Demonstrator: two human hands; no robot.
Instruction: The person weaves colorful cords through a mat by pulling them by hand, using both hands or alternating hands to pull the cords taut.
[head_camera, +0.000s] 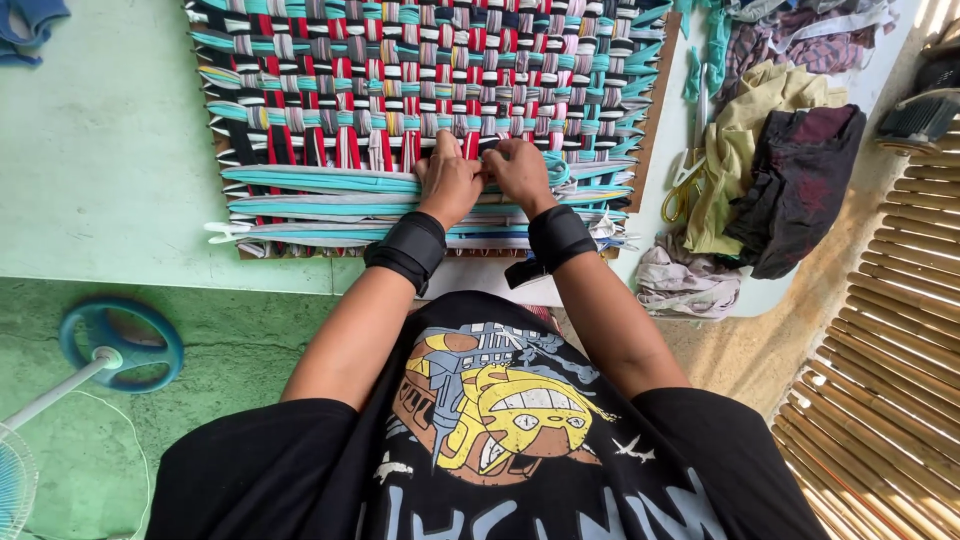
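Nearest to the camera is the person's black shirt (490, 440) with a yellow cartoon print. Above it both forearms, each with a black wrist band (408, 250), reach to a woven mat (420, 80) on a wooden frame, lying on the pale green table (100, 170). The left hand (450, 182) and the right hand (520, 172) are side by side at the lower edge of the weave, fingers closed narrowly and pinching a cloth strip (485, 152) between the red and grey bands. Right of the frame is a pile of fabric scraps (770, 180). A blue fan base (122, 345) stands on the floor at left.
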